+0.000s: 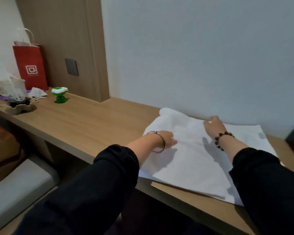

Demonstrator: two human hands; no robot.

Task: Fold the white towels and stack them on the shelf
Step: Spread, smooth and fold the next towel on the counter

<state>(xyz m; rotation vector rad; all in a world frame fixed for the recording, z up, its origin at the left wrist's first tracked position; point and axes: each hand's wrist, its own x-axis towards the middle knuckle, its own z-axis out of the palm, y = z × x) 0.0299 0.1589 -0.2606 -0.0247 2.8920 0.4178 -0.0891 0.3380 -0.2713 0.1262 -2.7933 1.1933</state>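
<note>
On the wooden desk (85,126), past a red bag (31,67) at ten o'clock, the white towel (190,163) lay spread at four o'clock, seemingly only part-folded, with nothing stacked yet. The left hand (168,139) rested flat near its nine o'clock edge. The right hand (212,123) reached its twelve o'clock edge, its grip too blurred to tell.

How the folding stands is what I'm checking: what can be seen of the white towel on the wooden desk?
The white towel is a large, soft-looking cloth lying flat on the light wooden desk. Its far left corner is bunched up, a second layer peeks out along the near edge, and a small grey label sits near the right edge. The left hand rests flat on its left part; the right hand touches its far edge, grip unclear.
</note>
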